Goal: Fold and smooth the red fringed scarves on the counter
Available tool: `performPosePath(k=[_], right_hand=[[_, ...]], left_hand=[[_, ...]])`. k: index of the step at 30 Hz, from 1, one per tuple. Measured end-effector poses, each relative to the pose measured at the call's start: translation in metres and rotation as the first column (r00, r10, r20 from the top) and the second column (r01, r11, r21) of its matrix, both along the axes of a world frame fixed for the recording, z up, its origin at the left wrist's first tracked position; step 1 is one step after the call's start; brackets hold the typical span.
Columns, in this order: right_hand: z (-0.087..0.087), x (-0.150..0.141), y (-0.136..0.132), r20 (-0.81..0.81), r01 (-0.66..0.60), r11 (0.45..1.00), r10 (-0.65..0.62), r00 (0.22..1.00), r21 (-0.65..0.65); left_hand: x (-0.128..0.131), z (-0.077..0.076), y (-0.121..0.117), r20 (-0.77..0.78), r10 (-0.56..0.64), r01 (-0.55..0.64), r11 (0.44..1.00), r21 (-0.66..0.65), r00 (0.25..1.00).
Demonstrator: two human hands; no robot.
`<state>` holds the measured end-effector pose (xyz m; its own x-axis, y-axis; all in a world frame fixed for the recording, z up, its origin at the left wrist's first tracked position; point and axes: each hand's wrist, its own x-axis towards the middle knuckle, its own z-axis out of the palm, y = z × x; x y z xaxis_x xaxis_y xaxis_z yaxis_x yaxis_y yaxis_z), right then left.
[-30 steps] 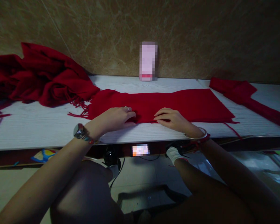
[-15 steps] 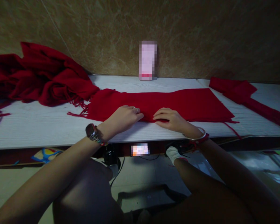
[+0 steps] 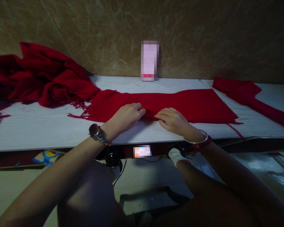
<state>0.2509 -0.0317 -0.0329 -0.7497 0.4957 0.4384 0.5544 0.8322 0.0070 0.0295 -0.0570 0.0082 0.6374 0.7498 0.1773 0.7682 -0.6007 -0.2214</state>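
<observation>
A folded red scarf [image 3: 201, 105] lies lengthwise before me, with fringe at its left end and some strands at its right corner. My left hand [image 3: 125, 117], with a ring and a wristwatch, is closed on the middle of the near edge. Close beside it, my right hand [image 3: 174, 121] pinches that same edge, thumb below and fingers above. Between the two hands the edge is raised a little off the white tabletop [image 3: 61, 134]. Part of the gripped cloth is hidden under my fingers.
A crumpled, fringed red scarf [image 3: 59, 75] is heaped at the left, touching the folded one. A narrow red cloth [image 3: 246, 93] lies at the right. A blurred-out pink object [image 3: 149, 60] stands against the marbled wall [image 3: 191, 37]. Below the table edge is a lit screen [image 3: 142, 151].
Both hands have moved slightly up and away from me, raising the scarf's near edge a little between them. The other cloths have stayed where they were.
</observation>
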Motion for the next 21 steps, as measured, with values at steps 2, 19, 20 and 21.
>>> performPosePath(k=[2, 19, 20, 21], right_hand=[[0.000, 0.001, 0.000, 0.019, 0.007, 1.000, -0.007, 1.000, 0.008], [0.002, 0.042, -0.010, 0.121, 0.405, 0.894, -0.431, 0.894, 0.191], [0.001, 0.043, -0.010, 0.125, 0.402, 0.896, -0.428, 0.895, 0.188], [0.000, 0.045, -0.011, 0.123, 0.397, 0.898, -0.423, 0.898, 0.188]], left_hand=[[0.001, -0.001, 0.001, -0.004, 0.007, -0.007, 1.000, -0.006, 1.000], [0.014, -0.009, -0.001, -0.085, -0.091, 0.088, 0.996, -0.033, 0.992], [0.014, -0.009, -0.001, -0.089, -0.089, 0.086, 0.996, -0.034, 0.992], [0.015, -0.009, -0.001, -0.095, -0.088, 0.085, 0.996, -0.035, 0.992]])
